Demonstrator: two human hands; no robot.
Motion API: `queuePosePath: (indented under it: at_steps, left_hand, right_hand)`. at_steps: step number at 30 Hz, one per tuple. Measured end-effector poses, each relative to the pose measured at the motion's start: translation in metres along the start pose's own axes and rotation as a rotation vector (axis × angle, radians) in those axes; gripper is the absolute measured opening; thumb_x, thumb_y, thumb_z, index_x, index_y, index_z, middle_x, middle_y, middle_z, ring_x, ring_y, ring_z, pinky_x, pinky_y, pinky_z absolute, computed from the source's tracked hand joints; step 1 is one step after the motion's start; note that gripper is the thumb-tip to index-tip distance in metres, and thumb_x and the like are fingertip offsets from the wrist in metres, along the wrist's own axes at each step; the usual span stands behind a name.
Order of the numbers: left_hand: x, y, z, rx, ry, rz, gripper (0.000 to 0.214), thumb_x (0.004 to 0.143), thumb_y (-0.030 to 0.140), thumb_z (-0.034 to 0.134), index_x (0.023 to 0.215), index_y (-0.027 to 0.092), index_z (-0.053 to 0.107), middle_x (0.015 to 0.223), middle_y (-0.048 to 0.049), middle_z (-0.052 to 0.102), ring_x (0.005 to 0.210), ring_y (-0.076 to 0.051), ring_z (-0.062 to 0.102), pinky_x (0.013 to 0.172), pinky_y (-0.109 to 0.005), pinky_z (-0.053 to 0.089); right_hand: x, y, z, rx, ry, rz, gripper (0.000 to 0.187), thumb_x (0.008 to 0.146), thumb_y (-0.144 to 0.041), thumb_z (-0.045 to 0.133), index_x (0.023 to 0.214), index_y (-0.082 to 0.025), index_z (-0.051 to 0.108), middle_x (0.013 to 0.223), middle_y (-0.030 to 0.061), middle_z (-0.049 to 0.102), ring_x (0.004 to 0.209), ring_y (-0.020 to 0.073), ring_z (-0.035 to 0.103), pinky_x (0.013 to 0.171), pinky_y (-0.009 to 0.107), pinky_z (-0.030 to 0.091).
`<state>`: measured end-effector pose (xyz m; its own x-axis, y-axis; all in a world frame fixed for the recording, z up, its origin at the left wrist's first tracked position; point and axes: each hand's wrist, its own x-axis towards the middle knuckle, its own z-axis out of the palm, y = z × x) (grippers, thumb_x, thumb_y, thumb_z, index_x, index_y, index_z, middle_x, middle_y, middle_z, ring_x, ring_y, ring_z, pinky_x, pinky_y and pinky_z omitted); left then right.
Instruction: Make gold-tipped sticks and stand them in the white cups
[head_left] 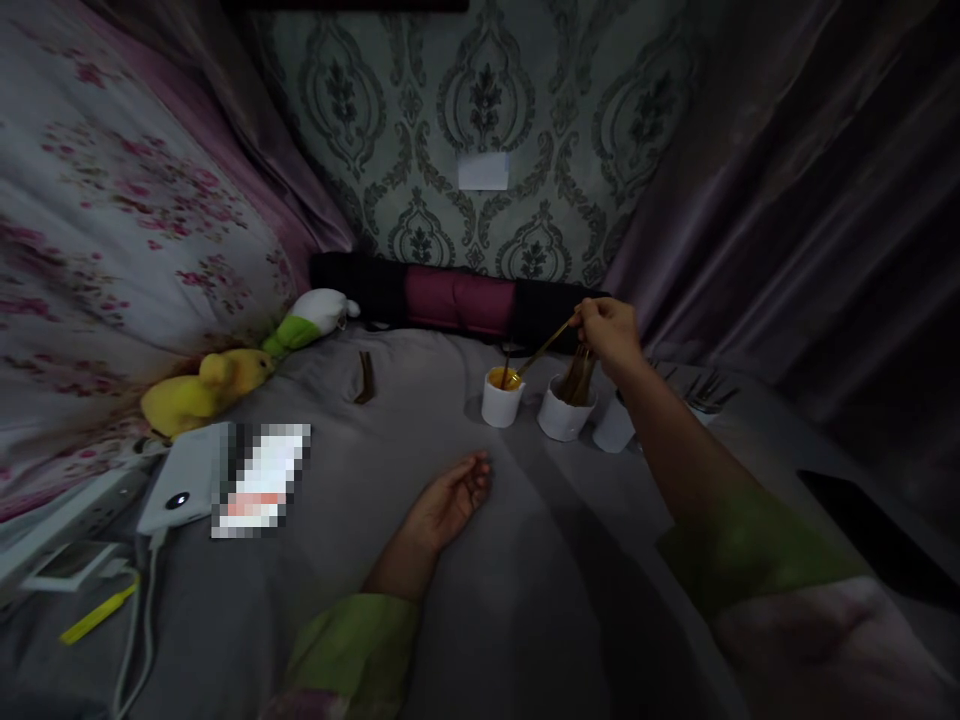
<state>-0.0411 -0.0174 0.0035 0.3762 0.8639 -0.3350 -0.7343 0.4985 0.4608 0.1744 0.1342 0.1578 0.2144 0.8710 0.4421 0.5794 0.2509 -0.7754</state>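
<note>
My right hand (pixel 606 328) is raised above the white cups, its fingers pinched on the upper end of a thin golden stick (pixel 551 341). The stick slants down to the left, and its lower end reaches the mouth of a white cup (pixel 501 406) with yellow inside. Another thin dark stick (pixel 506 365) stands in that cup. Below my right hand, a second white cup (pixel 564 421) holds a bundle of thin brownish sticks (pixel 577 377). My left hand (pixel 450 500) lies on the grey sheet in front of the cups, palm partly up, fingers loosely curled, holding nothing.
A translucent cup (pixel 613 428) and a container of dark sticks (pixel 706 400) stand rightward, partly behind my forearm. A dark flat object (pixel 874 530) lies far right. Leftward are a small brown object (pixel 364 378), a yellow plush toy (pixel 206 390), a white device (pixel 184 480) and a power strip (pixel 82 520).
</note>
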Motion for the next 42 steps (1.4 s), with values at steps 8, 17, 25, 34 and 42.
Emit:
queuePosePath:
  at_steps: [8, 17, 25, 34, 42]
  left_hand:
    - [-0.001, 0.0, 0.001, -0.012, 0.017, -0.003, 0.014, 0.078, 0.012, 0.049, 0.087, 0.01, 0.059, 0.073, -0.0043, 0.056, 0.061, -0.006, 0.051, 0.056, -0.017, 0.041]
    - [0.002, -0.001, -0.002, 0.01, -0.002, 0.026, 0.014, 0.076, 0.013, 0.052, 0.087, 0.01, 0.06, 0.074, -0.0042, 0.056, 0.061, -0.006, 0.05, 0.056, -0.018, 0.04]
    - [0.0, -0.001, -0.001, 0.043, 0.008, 0.028, 0.013, 0.077, 0.014, 0.052, 0.087, 0.011, 0.06, 0.074, -0.0039, 0.055, 0.06, -0.005, 0.049, 0.055, -0.018, 0.039]
    - [0.001, -0.002, -0.002, 0.025, 0.002, 0.03, 0.014, 0.077, 0.014, 0.051, 0.087, 0.01, 0.06, 0.076, -0.0053, 0.056, 0.062, -0.006, 0.05, 0.057, -0.018, 0.04]
    - [0.002, -0.002, -0.002, -0.006, -0.024, 0.021, 0.014, 0.076, 0.014, 0.053, 0.087, 0.009, 0.059, 0.074, -0.0046, 0.056, 0.061, -0.006, 0.05, 0.057, -0.018, 0.04]
  right_hand:
    - [0.003, 0.002, 0.015, -0.016, 0.036, -0.027, 0.032, 0.079, -0.039, 0.039, 0.08, -0.014, 0.059, 0.068, 0.0038, 0.063, 0.041, 0.0068, 0.047, 0.044, 0.02, 0.037]
    - [-0.002, 0.002, 0.028, -0.045, -0.082, -0.099, 0.028, 0.078, -0.034, 0.041, 0.078, -0.014, 0.06, 0.065, 0.0036, 0.063, 0.042, 0.007, 0.048, 0.044, 0.018, 0.037]
    - [-0.003, 0.005, 0.038, -0.104, -0.17, -0.116, 0.026, 0.079, -0.031, 0.041, 0.079, -0.014, 0.061, 0.067, 0.0027, 0.065, 0.046, 0.0072, 0.051, 0.047, 0.018, 0.037]
    - [-0.004, 0.008, 0.045, -0.104, -0.269, -0.129, 0.025, 0.078, -0.027, 0.04, 0.077, -0.015, 0.061, 0.067, 0.0024, 0.065, 0.045, 0.006, 0.049, 0.047, 0.017, 0.036]
    - [-0.005, 0.008, 0.05, -0.129, -0.343, -0.12, 0.024, 0.078, -0.028, 0.042, 0.079, -0.013, 0.062, 0.067, 0.0031, 0.065, 0.042, 0.0049, 0.047, 0.044, 0.016, 0.034]
